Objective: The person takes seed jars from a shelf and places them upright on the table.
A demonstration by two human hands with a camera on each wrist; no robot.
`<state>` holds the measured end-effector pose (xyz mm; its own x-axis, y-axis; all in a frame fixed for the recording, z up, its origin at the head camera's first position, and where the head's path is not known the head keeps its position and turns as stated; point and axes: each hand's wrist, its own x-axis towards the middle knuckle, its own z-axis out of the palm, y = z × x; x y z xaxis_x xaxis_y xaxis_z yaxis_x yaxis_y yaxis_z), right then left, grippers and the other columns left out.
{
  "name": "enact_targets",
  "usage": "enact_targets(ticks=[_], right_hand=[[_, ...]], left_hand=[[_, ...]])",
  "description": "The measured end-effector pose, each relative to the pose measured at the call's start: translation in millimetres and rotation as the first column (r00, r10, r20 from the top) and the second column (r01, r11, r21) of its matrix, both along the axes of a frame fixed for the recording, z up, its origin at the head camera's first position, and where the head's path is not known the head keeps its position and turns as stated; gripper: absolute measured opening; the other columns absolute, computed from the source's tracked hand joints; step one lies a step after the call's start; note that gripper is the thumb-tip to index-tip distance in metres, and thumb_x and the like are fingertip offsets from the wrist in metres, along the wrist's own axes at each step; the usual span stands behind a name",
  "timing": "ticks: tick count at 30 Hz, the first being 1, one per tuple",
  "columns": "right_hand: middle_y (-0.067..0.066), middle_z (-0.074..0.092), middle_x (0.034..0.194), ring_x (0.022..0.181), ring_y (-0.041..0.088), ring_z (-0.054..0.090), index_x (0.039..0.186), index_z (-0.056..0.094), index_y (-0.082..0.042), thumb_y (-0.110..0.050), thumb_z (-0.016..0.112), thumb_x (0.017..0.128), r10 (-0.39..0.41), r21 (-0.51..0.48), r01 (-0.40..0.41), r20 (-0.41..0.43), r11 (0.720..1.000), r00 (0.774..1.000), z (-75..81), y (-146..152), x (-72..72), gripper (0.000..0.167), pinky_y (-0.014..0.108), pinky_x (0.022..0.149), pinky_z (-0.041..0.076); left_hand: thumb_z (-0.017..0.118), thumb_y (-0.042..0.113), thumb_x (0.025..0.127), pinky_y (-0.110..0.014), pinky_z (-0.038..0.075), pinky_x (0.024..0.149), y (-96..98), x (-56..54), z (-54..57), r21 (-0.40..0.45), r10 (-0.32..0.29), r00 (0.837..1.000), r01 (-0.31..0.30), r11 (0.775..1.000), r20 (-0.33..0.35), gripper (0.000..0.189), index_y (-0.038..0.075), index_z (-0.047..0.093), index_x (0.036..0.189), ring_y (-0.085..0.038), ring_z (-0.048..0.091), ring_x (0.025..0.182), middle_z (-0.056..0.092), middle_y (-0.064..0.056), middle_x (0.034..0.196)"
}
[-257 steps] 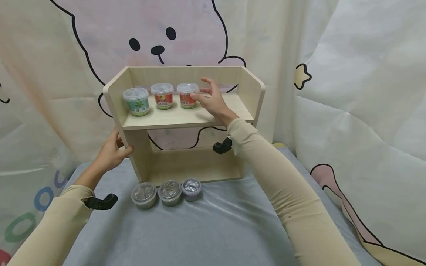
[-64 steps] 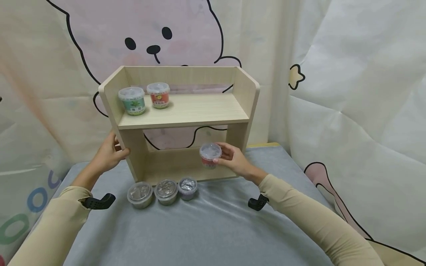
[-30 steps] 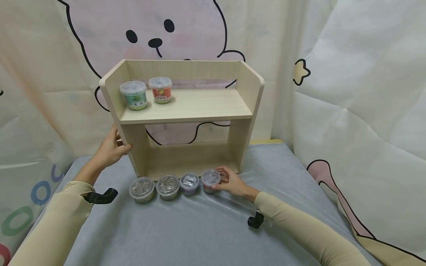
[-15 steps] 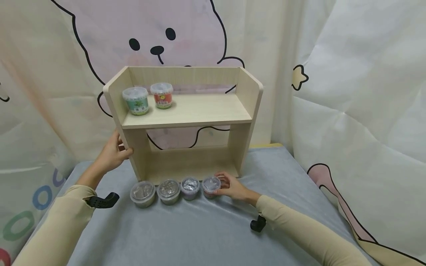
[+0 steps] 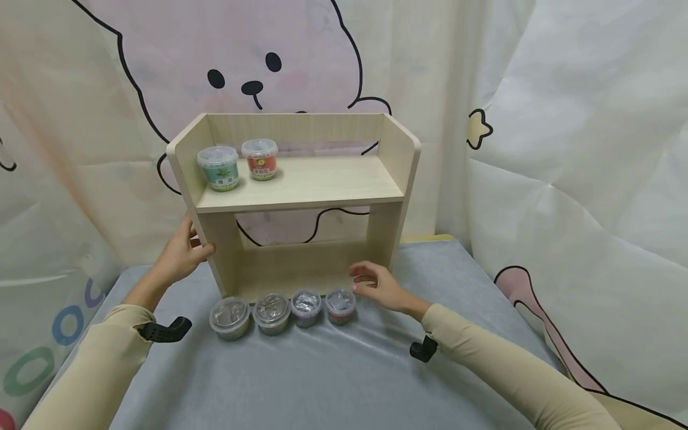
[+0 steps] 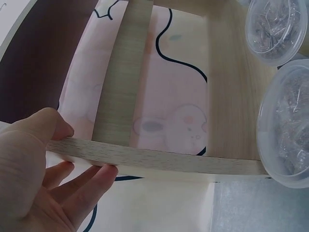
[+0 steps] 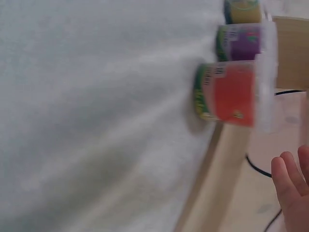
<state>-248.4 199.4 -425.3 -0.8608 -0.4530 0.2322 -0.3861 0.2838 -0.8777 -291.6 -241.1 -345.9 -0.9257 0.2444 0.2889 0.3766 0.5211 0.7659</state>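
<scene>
My left hand (image 5: pixel 183 254) grips the left side panel of the pale wooden shelf (image 5: pixel 292 203), thumb and fingers on either side of its edge in the left wrist view. Just right of a red-labelled lidded plastic cup (image 5: pixel 341 306) hovers my right hand (image 5: pixel 383 288), empty, fingers loosely bent and apart from the lid. That cup stands at the right end of a row on the cloth, beside a purple-labelled cup (image 7: pixel 245 42) and two larger lidded cups (image 5: pixel 272 313) (image 5: pixel 230 318). On the upper board remain a green-labelled cup (image 5: pixel 220 169) and another red-labelled cup (image 5: pixel 261 160).
A grey-blue cloth (image 5: pixel 301 382) covers the table, and the cup row sits right along the shelf's front lower edge. Printed curtains (image 5: pixel 580 179) hang behind and at both sides. The upper board's right part (image 5: pixel 338 179) is bare wood.
My right hand has taken a red-labelled cup from the upper board, lowered it to the row's right end, let go and drawn back slightly. My left hand has kept its grip on the shelf.
</scene>
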Motion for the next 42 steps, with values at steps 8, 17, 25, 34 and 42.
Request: enact_targets(ticks=[8,17,25,34,42], right_hand=[[0.026,0.061,0.130,0.121,0.039,0.062,0.133,0.055,0.004,-0.004,0.065,0.095,0.008,0.038,-0.004,-0.105,0.999,0.994,41.8,-7.6,5.7,0.041,0.044,0.103,0.054],[0.025,0.062,0.130,0.120,0.038,0.064,0.134,0.054,0.006,-0.001,0.063,0.094,0.079,0.020,-0.077,-0.156,0.997,0.984,97.2,-32.7,3.5,0.041,0.046,0.103,0.054],[0.024,0.061,0.133,0.125,0.036,0.062,0.135,0.053,0.005,-0.003,0.059,0.096,0.118,-0.015,-0.123,-0.185,0.992,0.976,147.2,-58.1,0.7,0.041,0.039,0.102,0.055],[0.029,0.060,0.134,0.125,0.042,0.061,0.133,0.053,0.008,-0.007,0.056,0.099,0.015,-0.137,-0.045,-0.215,0.990,0.976,182.9,-79.9,-18.6,0.038,0.039,0.101,0.056],[0.022,0.059,0.141,0.127,0.031,0.062,0.137,0.053,0.002,-0.015,0.056,0.101,-0.040,-0.120,0.022,-0.153,0.992,0.987,199.3,-94.8,-37.6,0.040,0.039,0.103,0.055]], left_hand=[[0.062,0.002,0.094,-0.059,0.060,0.075,0.1,3.5,-6.9,0.002,0.042,0.997,-0.042,0.999,-0.063,0.098,0.029,-0.002,0.164,-0.066,0.048,0.125,0.034,-0.041,0.152],[0.063,0.003,0.094,-0.055,0.062,0.071,-2.0,5.1,-7.5,0.005,0.060,0.995,-0.060,0.998,-0.080,0.098,0.028,-0.002,0.163,-0.066,0.048,0.125,0.033,-0.042,0.153],[0.063,0.003,0.094,-0.053,0.062,0.069,-3.8,6.7,-7.7,-0.006,0.076,0.994,-0.077,0.997,-0.080,0.098,0.028,-0.001,0.163,-0.066,0.048,0.123,0.034,-0.042,0.151],[0.063,0.003,0.093,-0.054,0.062,0.070,-3.9,5.1,-7.0,-0.001,0.080,0.993,-0.081,0.997,-0.083,0.098,0.030,-0.001,0.163,-0.065,0.047,0.125,0.033,-0.042,0.152],[0.062,-0.002,0.091,-0.053,0.062,0.069,0.6,1.5,-4.0,0.013,0.064,0.995,-0.063,0.998,-0.077,0.101,0.030,-0.001,0.162,-0.065,0.047,0.125,0.033,-0.041,0.153]])
